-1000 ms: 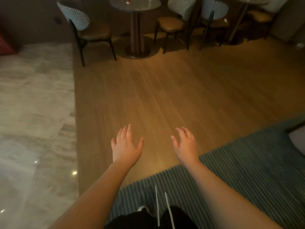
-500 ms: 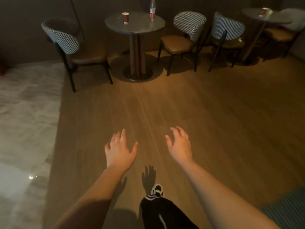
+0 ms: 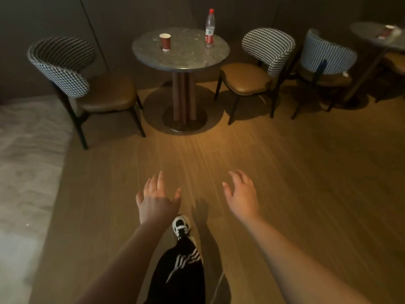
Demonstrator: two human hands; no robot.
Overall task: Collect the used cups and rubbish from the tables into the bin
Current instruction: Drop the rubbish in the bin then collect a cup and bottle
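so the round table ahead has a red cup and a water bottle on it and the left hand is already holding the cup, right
Not quite. The head view shows the red cup and water bottle standing on the round table, but the left hand is open and empty, well short of the table. The right hand is empty too.

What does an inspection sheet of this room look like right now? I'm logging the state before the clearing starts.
Surface: round table ahead, stone-look top; second table at far right.
Job's things: red cup and bottle upright, apart, on the round table; another cup on the second table, blurred. Bin: nothing seen.
Clutter: pale scrap beside the far cup, too blurred to tell.
Grippers: left hand and right hand open, holding nothing, out over the floor.
Cables: nothing seen.
Surroundings: three checked chairs, wood floor, pale stone floor at left, dark wall.
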